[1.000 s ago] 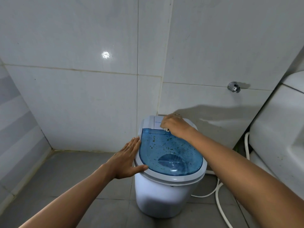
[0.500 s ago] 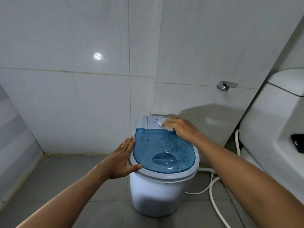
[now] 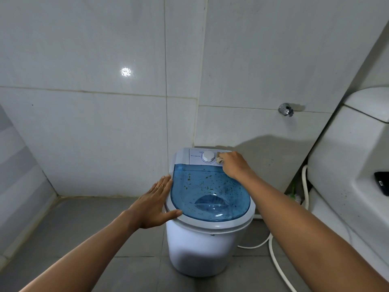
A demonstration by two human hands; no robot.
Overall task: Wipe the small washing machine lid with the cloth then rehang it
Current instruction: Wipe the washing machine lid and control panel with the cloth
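The cloth (image 3: 220,160), soft and limp, sits bunched under the closed right hand (image 3: 233,165) on the panel beside the dial (image 3: 208,156). The left hand (image 3: 154,202), spread flat, steadies the washer (image 3: 202,249), likely light. The speckled lid (image 3: 210,194) looks smooth and slippery.

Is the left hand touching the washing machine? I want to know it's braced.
Touching. The head view shows the left hand flat against the washing machine's rim, thumb lying on its grey edge beside the blue lid.
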